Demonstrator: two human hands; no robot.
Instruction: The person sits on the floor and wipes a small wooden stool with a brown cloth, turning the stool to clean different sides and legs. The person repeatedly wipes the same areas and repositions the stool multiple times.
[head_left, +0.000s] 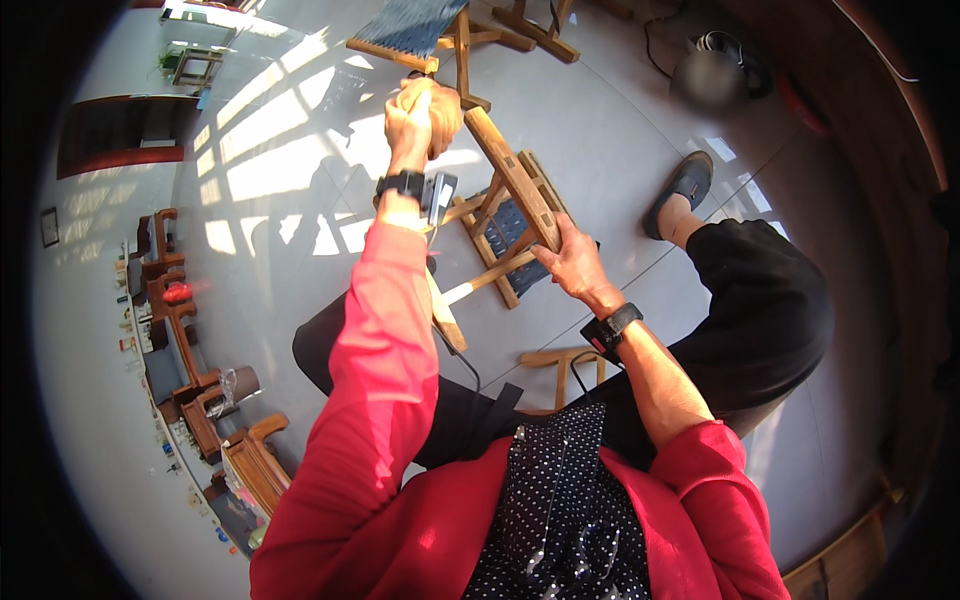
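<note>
My right hand (576, 259) grips the near end of a squared wooden rail (517, 180), thumb on one side and fingers on the other. The rail belongs to a wooden folding stool whose blue woven seat (504, 227) shows beneath it. Small rectangular mortises or joints mark its face. Beyond the rail's far end, my left hand (416, 112) is held with curled fingers in bright sunlight. Glare and overlap hide whether anything is inside it. A loose-looking wooden leg (448, 319) of the stool points toward my left knee.
Another wooden stool with a blue woven seat (412, 26) stands ahead. A wooden stool part (559, 360) shows between my legs. Carved wooden furniture (169, 315) lines the left wall. A blurred round object (709, 79) and cables lie at the upper right. Thin cables hang from my wrist devices.
</note>
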